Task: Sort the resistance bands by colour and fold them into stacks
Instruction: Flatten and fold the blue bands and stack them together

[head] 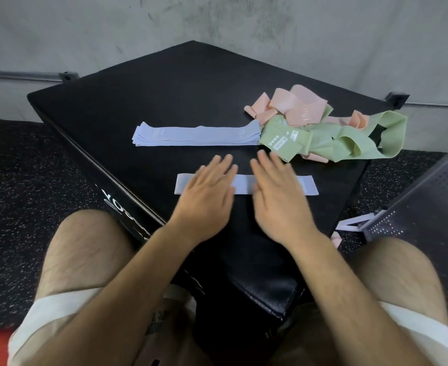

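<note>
Two hands flat, palms down, over the near part of the black padded box top used as the counter (138, 96). Far left of the work area: a neat stack of lavender fabric resistance bands (196, 134), laid flat and lengthwise, edges roughly aligned, with its right end touching the mixed pile. Nearer the person, one single lavender band (244, 184) lies flat and straight, parallel to the stack and well apart from it. The left hand (207, 191) covers the left-of-centre part of that band, fingers (224, 165) straight and slightly apart, gripping nothing. The right hand (278, 191) covers the right-of-centre part, fingers straight and slightly apart too, nothing pinched. Both hands are motion-blurred, so I cannot tell whether they press on the band or sit just above it. Both band ends stick out past the hands. At the counter's right edge there is an unsorted heap: pale pink bands (294, 107) at the back, light green bands (336, 138) in front, tangled and overlapping. Right of the counter stands a grey perforated metal seat (428, 202), on a speckled black rubber floor (19, 180).
</note>
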